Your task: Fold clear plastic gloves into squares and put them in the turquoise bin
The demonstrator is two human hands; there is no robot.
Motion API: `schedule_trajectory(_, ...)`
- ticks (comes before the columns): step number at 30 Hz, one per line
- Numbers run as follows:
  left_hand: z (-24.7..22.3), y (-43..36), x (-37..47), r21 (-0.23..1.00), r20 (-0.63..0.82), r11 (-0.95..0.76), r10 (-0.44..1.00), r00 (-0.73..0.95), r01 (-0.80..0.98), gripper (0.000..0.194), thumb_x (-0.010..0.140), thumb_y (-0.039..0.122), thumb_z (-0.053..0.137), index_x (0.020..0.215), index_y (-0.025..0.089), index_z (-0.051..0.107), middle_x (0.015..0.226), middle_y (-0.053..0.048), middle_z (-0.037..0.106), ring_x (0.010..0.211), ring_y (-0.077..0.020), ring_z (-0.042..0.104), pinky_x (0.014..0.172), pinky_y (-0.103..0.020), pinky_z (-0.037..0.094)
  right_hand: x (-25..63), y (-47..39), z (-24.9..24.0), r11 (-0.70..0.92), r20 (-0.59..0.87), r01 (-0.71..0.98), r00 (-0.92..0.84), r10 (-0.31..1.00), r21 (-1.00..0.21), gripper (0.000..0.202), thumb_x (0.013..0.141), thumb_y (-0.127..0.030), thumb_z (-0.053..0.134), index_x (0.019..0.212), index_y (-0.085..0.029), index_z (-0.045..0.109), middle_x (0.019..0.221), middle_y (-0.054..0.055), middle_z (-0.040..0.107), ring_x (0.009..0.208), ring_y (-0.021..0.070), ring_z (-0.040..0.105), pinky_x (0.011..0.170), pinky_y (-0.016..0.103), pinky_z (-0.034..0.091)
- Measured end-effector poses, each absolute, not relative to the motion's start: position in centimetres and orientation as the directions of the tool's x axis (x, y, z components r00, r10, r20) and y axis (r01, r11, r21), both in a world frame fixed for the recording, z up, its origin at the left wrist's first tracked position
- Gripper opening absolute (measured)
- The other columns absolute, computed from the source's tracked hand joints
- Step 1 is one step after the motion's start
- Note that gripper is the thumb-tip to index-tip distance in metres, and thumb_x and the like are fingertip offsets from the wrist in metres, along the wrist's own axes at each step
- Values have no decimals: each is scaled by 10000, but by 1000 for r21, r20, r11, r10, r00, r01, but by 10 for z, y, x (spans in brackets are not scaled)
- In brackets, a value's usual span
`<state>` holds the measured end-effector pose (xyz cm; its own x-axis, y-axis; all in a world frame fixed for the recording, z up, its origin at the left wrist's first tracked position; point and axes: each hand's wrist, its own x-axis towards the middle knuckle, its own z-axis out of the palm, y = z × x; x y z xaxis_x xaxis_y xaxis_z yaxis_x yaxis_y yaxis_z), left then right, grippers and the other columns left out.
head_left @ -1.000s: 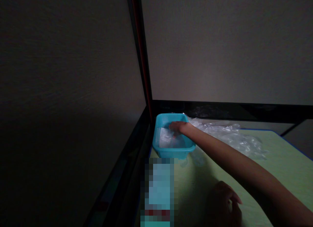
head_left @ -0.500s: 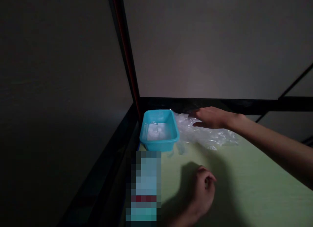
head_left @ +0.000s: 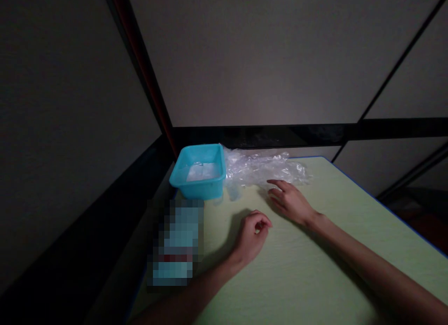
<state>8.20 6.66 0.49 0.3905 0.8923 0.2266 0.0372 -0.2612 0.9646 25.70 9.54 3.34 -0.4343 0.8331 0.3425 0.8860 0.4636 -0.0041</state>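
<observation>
Lying just beyond the loosely spread right grip [head_left: 292, 204], crumpled clear plastic [head_left: 261, 169] stretches its long axis left to right; the left grip [head_left: 251, 236] curls closed. Pale-green tabletop [head_left: 350, 206] leaves room rightward to its blue edge [head_left: 385, 207].

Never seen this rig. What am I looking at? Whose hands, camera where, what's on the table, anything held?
There is no robot here: these are a person's bare hands. The camera is worn on that person's head, looking forward and down.

On the pale green table stands a blue plastic basin with something white inside. Crumpled clear plastic lies to its right. Nearer the wearer is a pixelated blue-green object I can't identify.

The left hand is loosely curled; the right hand has its fingers spread near the plastic. I see nothing held in either.
</observation>
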Motion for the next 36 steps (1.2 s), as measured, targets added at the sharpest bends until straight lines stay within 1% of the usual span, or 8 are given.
schedule_trajectory(7, 8, 67, 80, 958, 246, -285, 887, 391, 43, 174, 631, 30, 444, 585, 148, 564, 657, -17, 567, 652, -132, 525, 588, -213, 394, 273, 111, 10, 252, 569, 968, -214, 794, 14, 173, 804, -178, 447, 908, -147, 582, 1370, 163, 351, 1233, 299, 321, 973, 496, 279)
schedule_trajectory(12, 9, 68, 80, 953, 257, -300, 876, 409, 42, 135, 643, 75, 470, 582, 148, 566, 649, -28, 576, 652, -145, 536, 599, -229, 401, 281, 118, 5, 141, 576, 988, -76, 814, -68, 336, 858, -243, 383, 1149, -132, 508, 1361, 122, 391, 1275, 304, 249, 1003, 541, 200)
schedule_trajectory(21, 12, 69, 79, 956, 241, -287, 889, 390, 64, 131, 638, 74, 475, 582, 156, 561, 661, -16, 572, 667, -137, 540, 611, -226, 409, 286, 116, 5, 274, 713, 947, -76, 697, -167, 460, 842, -211, 385, 1299, -170, 361, 1300, 125, 451, 1234, 274, 341, 1009, 544, 200)
schedule_trajectory(26, 7, 67, 79, 976, 183, -206, 950, 255, 67, 279, 599, 50, 489, 838, 169, 567, 827, -26, 581, 785, -155, 560, 641, -235, 425, 276, 96, 42, 434, 809, 893, -168, 563, -117, 435, 841, -185, 428, 1274, -212, 408, 1214, 105, 523, 1128, 244, 473, 1019, 510, 249)
schedule_trajectory(29, 6, 66, 78, 966, 243, -255, 953, 181, 43, 455, 620, 79, 557, 1055, 199, 499, 1065, -60, 552, 983, -194, 525, 775, -290, 415, 265, 78, 74, 521, 850, 817, -77, 522, -246, 423, 820, -201, 495, 1240, -237, 458, 1208, 91, 512, 1105, 248, 491, 944, 458, 387)
schedule_trajectory(31, 6, 64, 77, 954, 293, -299, 940, 173, 7, 535, 652, 113, 588, 1154, 216, 433, 1203, -76, 488, 1095, -213, 470, 868, -331, 379, 260, 67, 92, 586, 825, 685, 40, 563, -433, 396, 808, -233, 533, 1202, -259, 494, 1244, 80, 471, 971, 215, 572, 852, 411, 472)
schedule_trajectory(33, 7, 63, 76, 950, 312, -306, 934, 174, -61, 568, 697, 160, 592, 1217, 222, 373, 1296, -86, 420, 1159, -220, 430, 933, -358, 341, 258, 61, 102, 614, 739, 478, 121, 663, -629, 371, 795, -259, 558, 1163, -285, 521, 1255, 54, 464, 865, 176, 609, 764, 367, 518)
schedule_trajectory(36, 8, 61, 74, 956, 257, -221, 950, 180, -195, 549, 765, 265, 559, 1263, 223, 332, 1326, -82, 412, 1188, -215, 420, 970, -363, 326, 262, 59, 101, 503, 541, 213, 193, 819, -838, 343, 751, -291, 595, 1092, -276, 565, 1171, 35, 540, 776, 149, 617, 640, 308, 542)
